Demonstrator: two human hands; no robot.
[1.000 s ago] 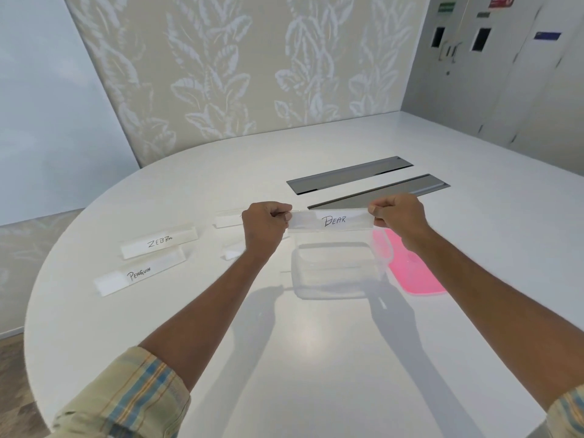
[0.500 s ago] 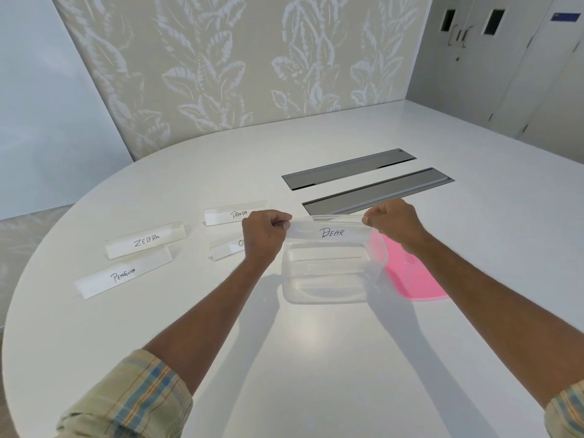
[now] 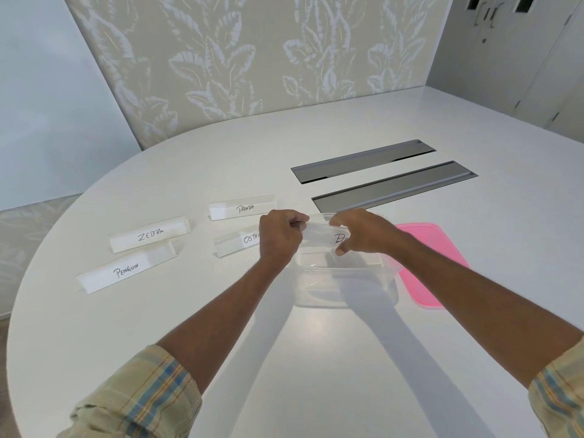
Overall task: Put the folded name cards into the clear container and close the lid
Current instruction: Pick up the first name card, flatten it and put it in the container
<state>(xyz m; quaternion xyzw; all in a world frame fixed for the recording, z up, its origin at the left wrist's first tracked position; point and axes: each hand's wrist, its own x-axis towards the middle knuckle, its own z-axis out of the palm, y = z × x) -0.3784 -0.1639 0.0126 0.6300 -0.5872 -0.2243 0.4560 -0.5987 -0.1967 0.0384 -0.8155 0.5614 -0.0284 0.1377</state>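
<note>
1. Single head cam, worn by the person; faces fwd & down over the white table (image 3: pixel 316 358) from its near edge.
2. Close range: left hand (image 3: pixel 281 238) & right hand (image 3: pixel 363 232) mid-frame.
3. Wide angle: table's far edge & leaf-patterned wall (image 3: pixel 237 58) up top.

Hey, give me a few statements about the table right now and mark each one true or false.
1. The left hand and right hand both pinch the held card over the clear container. True.
2. The pink lid sits on the container. False: it lies on the table, right of the container.
3. The Zebra card, Penguin card, Panda card and Ostrich card lie on the table, left of the container. True.
4. The Penguin card lies nearest the container. False: it is the farthest; the Ostrich card is nearest.
</note>
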